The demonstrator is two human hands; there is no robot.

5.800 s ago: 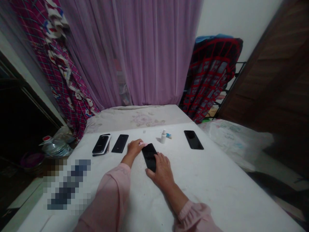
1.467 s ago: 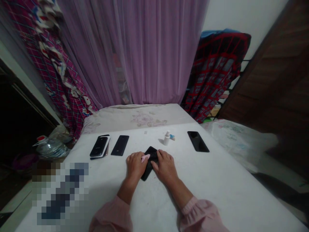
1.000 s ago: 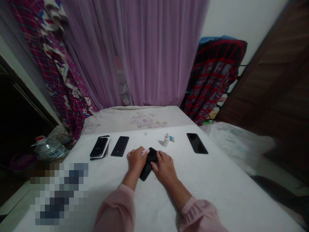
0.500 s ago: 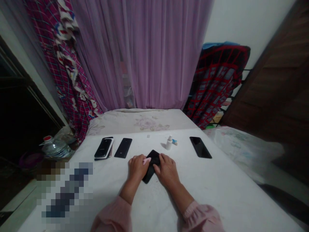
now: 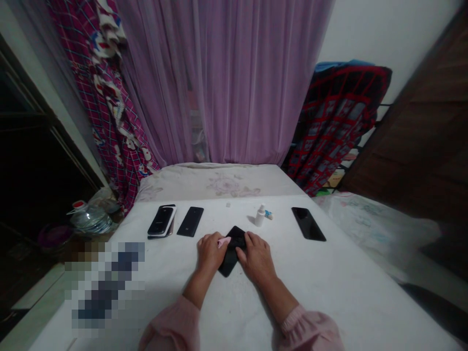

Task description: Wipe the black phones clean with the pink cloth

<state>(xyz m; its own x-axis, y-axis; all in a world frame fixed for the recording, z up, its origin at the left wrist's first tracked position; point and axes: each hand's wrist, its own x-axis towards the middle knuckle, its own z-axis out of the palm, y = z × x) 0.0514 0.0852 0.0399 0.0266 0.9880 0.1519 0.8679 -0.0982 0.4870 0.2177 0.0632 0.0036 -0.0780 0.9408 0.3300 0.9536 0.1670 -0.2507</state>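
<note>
A black smartphone (image 5: 228, 263) lies slanted on the white-covered table between my hands. My left hand (image 5: 211, 252) is closed at its left edge, with a small pink cloth (image 5: 224, 241) pinched between thumb and fingers over the phone. From the other side, my right hand (image 5: 259, 256) grips the phone, its thumb on the dark surface and its fingers along the upper right edge. Part of the phone is hidden under both hands. Just beyond my right hand stands a small white spray bottle (image 5: 260, 217), upright, with a blue-and-white item (image 5: 268, 214) beside it.
At the left lies a stack of phones (image 5: 161, 222), next to another dark phone (image 5: 190, 222). One more black phone (image 5: 309, 224) is at the right. A tiny pale square (image 5: 228, 204) sits farther back. A water jug (image 5: 89, 217) stands beyond the table's left edge.
The whole view has shifted slightly, so things appear a little farther right. Both hands keep nearly the same hold on the phone and cloth.
</note>
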